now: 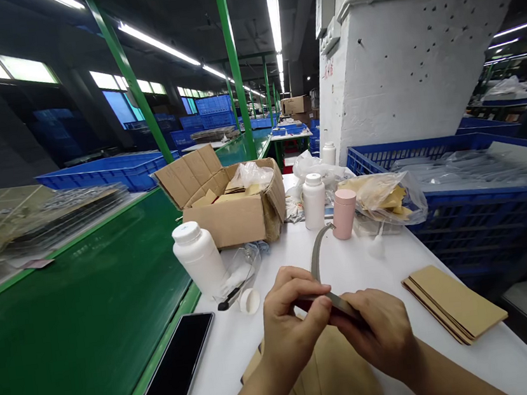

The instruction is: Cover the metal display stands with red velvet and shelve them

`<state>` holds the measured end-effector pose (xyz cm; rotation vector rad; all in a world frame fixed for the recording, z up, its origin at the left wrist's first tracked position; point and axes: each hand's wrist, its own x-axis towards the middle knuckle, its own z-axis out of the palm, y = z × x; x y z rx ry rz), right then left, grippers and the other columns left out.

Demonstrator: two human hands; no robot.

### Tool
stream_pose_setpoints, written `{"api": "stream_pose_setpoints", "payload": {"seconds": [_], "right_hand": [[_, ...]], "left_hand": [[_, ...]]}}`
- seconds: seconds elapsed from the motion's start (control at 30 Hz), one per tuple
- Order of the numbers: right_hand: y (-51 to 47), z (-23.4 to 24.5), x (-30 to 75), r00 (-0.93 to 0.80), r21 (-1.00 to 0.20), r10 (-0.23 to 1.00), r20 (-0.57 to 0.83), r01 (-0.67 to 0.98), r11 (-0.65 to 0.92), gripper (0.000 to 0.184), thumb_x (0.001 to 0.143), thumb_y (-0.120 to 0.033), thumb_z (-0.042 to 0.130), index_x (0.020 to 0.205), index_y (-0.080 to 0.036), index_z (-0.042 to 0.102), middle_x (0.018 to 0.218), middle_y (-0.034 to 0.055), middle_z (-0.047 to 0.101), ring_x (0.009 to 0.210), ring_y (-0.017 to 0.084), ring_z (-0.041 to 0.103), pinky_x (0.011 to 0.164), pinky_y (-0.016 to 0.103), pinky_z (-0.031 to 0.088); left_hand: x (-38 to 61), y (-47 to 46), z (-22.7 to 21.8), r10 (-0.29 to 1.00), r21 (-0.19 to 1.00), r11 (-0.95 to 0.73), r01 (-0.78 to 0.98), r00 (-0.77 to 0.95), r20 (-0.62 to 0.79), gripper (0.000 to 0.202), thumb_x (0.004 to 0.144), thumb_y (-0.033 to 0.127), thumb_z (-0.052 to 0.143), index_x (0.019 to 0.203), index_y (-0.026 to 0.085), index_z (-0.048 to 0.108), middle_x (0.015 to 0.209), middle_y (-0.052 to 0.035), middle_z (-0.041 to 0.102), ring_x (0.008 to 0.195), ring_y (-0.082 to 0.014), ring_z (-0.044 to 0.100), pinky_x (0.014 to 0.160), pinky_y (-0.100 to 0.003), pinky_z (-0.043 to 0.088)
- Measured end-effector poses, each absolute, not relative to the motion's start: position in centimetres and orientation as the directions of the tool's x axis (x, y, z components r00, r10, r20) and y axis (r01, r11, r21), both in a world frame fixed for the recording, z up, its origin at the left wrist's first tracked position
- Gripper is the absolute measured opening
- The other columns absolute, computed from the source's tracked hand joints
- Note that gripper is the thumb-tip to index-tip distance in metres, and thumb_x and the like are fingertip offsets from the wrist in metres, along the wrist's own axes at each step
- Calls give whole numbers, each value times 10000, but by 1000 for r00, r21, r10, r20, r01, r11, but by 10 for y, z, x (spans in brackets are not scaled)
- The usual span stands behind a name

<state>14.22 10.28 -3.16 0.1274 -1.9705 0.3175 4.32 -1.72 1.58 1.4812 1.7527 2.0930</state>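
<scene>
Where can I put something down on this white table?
The white tabletop between the pink bottle and the kraft card stack has room, and so does the patch beside the black phone, left of the left hand. It's crowded behind, around the cardboard box and white bottles.

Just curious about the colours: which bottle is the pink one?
The short pink bottle, standing just right of a white bottle; the other bottles in view are white.
</scene>
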Motion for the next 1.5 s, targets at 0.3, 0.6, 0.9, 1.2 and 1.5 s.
{"api": "stream_pose_setpoints", "payload": {"seconds": [0.3, 0.6, 0.9, 1.2, 1.5], "right_hand": [[103, -30, 143, -397, -189, 81, 914, -240, 952, 80, 896, -245, 581, 877, -171, 558, 587, -13, 565, 497, 128, 481, 513, 276, 336], [104, -37, 142, -439, -411, 285, 852, -225, 883, 142, 906, -298, 546, 874, -175, 608, 618, -2, 622, 501, 120, 556, 497, 236, 412], [111, -39, 139, -546, -864, 670, 504, -315, 393, 245, 873, -390, 573, 852, -157, 645, 671, 21, 674, 561, 145, 639, 485, 195, 519], [108, -38, 136, -690, -947, 662, 292, -306, 99, 333, 821, -475, 618, 835, -144, 649, 652, 27, 642, 569, 154, 589, 477, 214, 477], [117, -35, 131, -702, -943, 700, 131, -307, -131, 383, 836, -529, 589, 885, -150, 618, 711, 31, 655, 627, 160, 582, 540, 235, 462]], "left_hand": [[43, -19, 17, 597, 771, -372, 516, -503, 625, 129, 822, 252, 623, 894, 196, 715, 845, -43, 544, 688, -117, 554, 555, -203, 485], [43, -16, 11, 566, 774, -332, 539, -543, 621, 267, 888, 203, 556, 1124, 294, 642, 1057, -47, 571, 939, -146, 578, 770, -238, 510], [37, -10, 8, 703, 917, -139, 375, -615, 358, 445, 793, 332, 687, 1188, 204, 526, 1008, -62, 608, 877, -164, 582, 781, -283, 488], [33, -8, 10, 667, 962, -133, 240, -696, 266, 430, 869, 548, 505, 722, 145, 537, 603, 11, 503, 562, -106, 483, 526, -212, 399], [33, -7, 5, 873, 983, 107, 151, -487, -20, 507, 855, 638, 441, 926, 147, 543, 670, -24, 596, 564, -142, 605, 501, -224, 467]]}}
